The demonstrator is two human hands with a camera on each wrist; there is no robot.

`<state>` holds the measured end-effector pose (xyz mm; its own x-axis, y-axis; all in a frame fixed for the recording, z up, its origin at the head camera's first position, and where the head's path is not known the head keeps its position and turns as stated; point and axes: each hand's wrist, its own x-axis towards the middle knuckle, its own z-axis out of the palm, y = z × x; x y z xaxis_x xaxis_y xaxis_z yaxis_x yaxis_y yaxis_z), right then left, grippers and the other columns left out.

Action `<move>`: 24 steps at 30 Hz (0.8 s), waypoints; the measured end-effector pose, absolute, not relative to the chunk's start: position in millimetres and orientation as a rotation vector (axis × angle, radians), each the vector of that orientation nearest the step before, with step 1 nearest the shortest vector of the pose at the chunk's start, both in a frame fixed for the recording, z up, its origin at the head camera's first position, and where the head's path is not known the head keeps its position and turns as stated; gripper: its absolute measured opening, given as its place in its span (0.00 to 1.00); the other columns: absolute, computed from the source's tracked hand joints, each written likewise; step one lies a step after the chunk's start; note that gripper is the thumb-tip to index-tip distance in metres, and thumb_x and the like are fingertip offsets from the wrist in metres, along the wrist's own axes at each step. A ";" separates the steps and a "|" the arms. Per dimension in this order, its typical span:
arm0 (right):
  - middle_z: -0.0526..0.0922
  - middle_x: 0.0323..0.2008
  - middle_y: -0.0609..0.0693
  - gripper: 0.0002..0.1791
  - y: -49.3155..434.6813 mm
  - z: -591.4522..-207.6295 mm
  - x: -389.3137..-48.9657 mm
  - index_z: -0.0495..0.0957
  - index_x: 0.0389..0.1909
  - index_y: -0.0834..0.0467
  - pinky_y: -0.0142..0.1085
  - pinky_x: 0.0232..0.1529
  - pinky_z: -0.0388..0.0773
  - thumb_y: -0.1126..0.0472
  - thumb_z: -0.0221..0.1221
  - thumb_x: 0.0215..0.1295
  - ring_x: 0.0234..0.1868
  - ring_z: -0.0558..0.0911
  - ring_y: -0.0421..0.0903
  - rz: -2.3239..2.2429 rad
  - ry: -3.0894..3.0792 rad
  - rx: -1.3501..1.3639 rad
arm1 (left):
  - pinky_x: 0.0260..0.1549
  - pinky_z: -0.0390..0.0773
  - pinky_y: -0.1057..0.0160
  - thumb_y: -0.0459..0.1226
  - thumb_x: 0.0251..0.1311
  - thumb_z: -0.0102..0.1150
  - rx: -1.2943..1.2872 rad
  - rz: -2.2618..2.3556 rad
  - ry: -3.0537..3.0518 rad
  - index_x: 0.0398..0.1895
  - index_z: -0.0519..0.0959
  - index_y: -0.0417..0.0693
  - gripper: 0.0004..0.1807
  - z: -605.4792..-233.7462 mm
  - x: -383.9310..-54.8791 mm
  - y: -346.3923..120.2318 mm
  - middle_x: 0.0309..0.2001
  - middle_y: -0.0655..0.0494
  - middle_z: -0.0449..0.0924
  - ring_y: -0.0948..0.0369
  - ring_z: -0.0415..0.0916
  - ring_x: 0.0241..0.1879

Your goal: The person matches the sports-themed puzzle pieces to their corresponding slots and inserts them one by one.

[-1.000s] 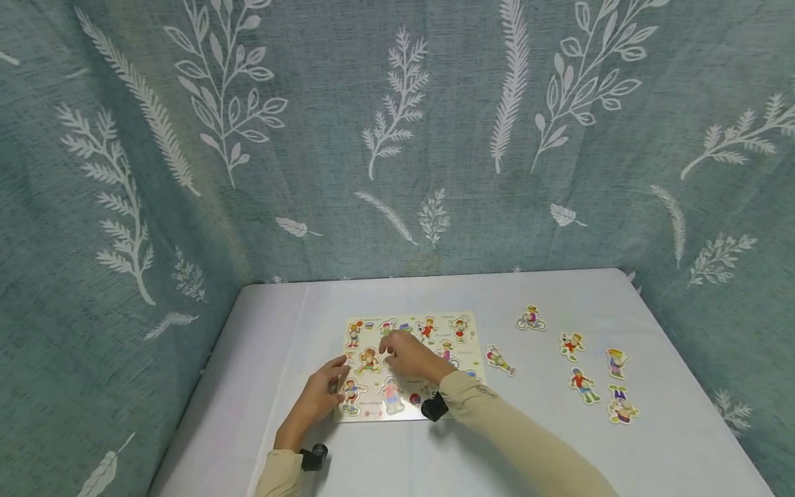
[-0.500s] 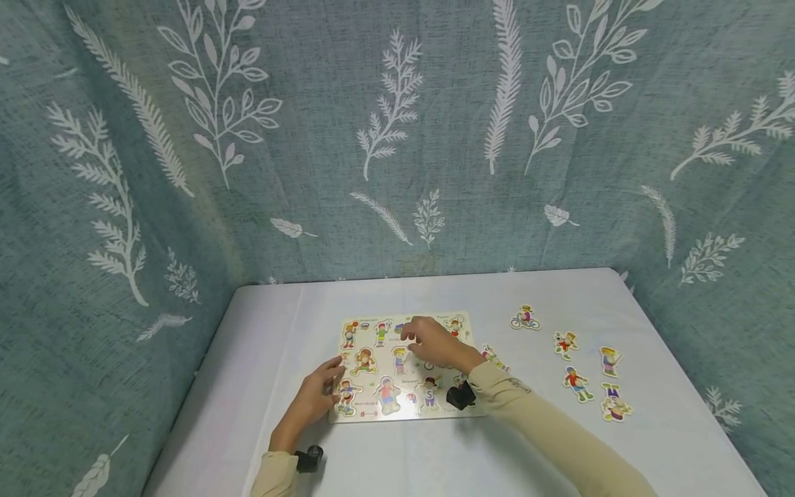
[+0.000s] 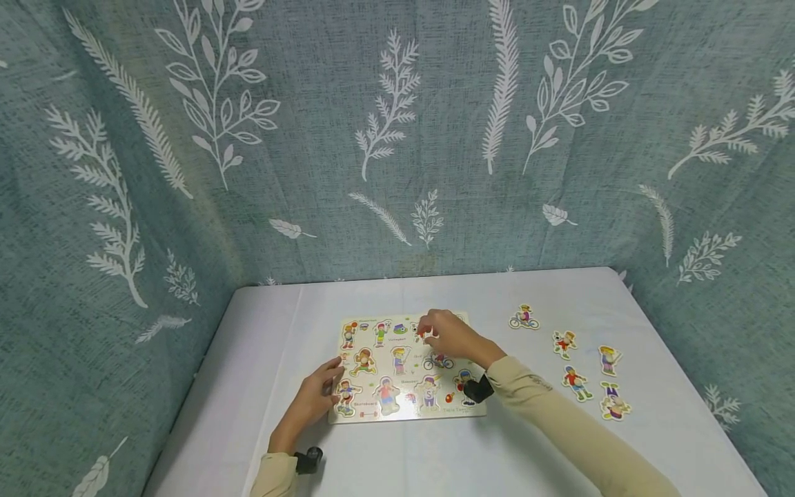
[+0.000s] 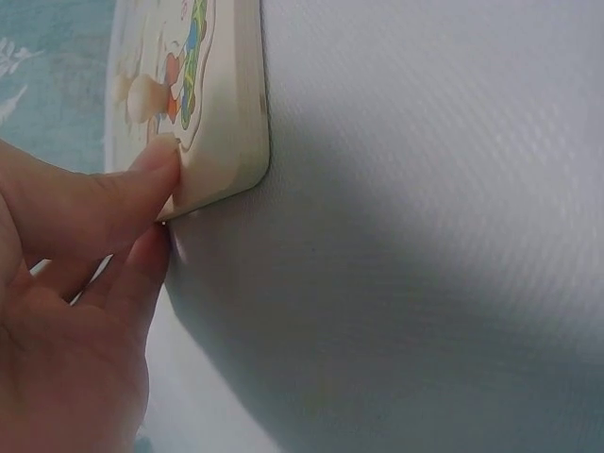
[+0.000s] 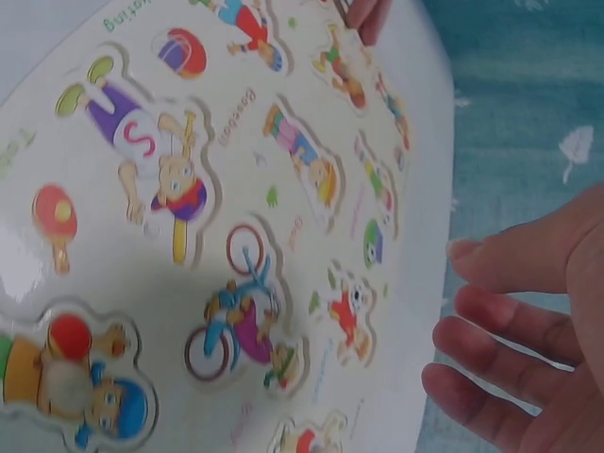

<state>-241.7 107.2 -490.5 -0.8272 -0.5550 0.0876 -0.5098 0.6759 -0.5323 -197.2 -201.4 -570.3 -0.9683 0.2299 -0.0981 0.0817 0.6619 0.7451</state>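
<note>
A wooden knob puzzle board [image 3: 419, 411] with printed sports figures lies on the table. My left hand [image 3: 315, 393] pinches its near left edge; in the left wrist view the thumb [image 4: 142, 184] is on top, fingers below. A small round knob [image 4: 146, 99] stands up beside the thumb. My right hand [image 3: 453, 335] hovers over the board's far right part, near the footballer recess [image 5: 349, 316]. Its fingers [image 5: 477, 344] are loosely bent, and nothing shows between them. A table tennis figure [image 5: 66, 387] and a cyclist recess [image 5: 241, 321] show on the board.
Several cut-out figure pieces lie right of the board: a cyclist [image 3: 524, 317], a footballer [image 3: 564, 344], a golfer [image 3: 609, 360], a red-shirted figure [image 3: 577, 384] and one turned upside down [image 3: 615, 402]. A patterned curtain [image 3: 397, 207] stands behind the white table [image 3: 373, 462].
My right hand has moved rightward and away across the board, uncovering the golfer, baseball and cyclist recesses. The forearm now hides the piece beside the board. My left hand stays on the edge.
</note>
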 end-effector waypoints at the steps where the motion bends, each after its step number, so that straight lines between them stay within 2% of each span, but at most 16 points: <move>1: 0.79 0.37 0.55 0.08 109.6 -490.2 -241.8 0.80 0.40 0.61 0.39 0.38 0.78 0.70 0.60 0.59 0.38 0.78 0.52 -0.856 2.800 -0.890 | 0.59 0.68 0.47 0.16 0.43 0.62 0.253 1.198 2.691 0.60 0.71 0.32 0.34 -570.4 -197.1 -201.2 0.68 0.42 0.60 0.40 0.64 0.62; 11: 0.78 0.35 0.53 0.09 136.2 -488.1 -235.8 0.80 0.40 0.63 0.39 0.36 0.77 0.69 0.60 0.58 0.37 0.77 0.50 -0.745 2.849 -0.860 | 0.56 0.73 0.50 0.17 0.44 0.61 0.230 1.214 2.668 0.61 0.70 0.33 0.34 -571.0 -196.1 -200.7 0.69 0.43 0.58 0.39 0.65 0.61; 15: 0.78 0.35 0.54 0.08 146.6 -486.8 -232.1 0.80 0.39 0.63 0.39 0.36 0.78 0.70 0.61 0.58 0.36 0.77 0.48 -0.719 2.860 -0.850 | 0.57 0.71 0.49 0.17 0.44 0.61 0.240 1.203 2.677 0.61 0.70 0.32 0.34 -571.5 -196.1 -201.0 0.69 0.43 0.58 0.40 0.65 0.61; 24: 0.78 0.34 0.50 0.08 166.8 -492.3 -228.5 0.82 0.37 0.61 0.37 0.34 0.77 0.70 0.61 0.57 0.35 0.78 0.50 -0.722 2.846 -0.797 | 0.58 0.69 0.50 0.16 0.43 0.60 0.252 1.196 2.680 0.61 0.69 0.31 0.35 -571.1 -196.8 -200.7 0.69 0.42 0.58 0.41 0.64 0.62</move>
